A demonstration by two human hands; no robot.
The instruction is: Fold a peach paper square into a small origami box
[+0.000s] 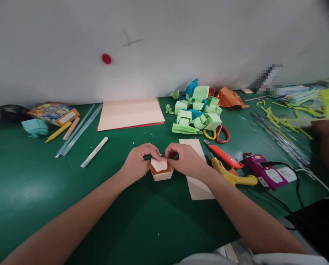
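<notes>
A small folded peach paper box point(161, 170) rests on the green table point(42, 191) in the middle. My left hand point(139, 161) grips its left side with fingers curled. My right hand point(185, 159) pinches its right upper edge, fingers closed. A strip of the same peach paper point(197, 184) lies under my right wrist. Both hands touch the box at once.
A stack of peach sheets point(129, 113) lies behind. A heap of green folded paper boxes point(199, 110), scissors point(218, 134), an orange cutter point(225, 156), yellow point(233, 176) and purple glue guns point(265, 173) sit right. Glue sticks point(78, 130), pens and a coloured box point(53, 112) lie left. Another person's arm point(328, 143) is at the right edge.
</notes>
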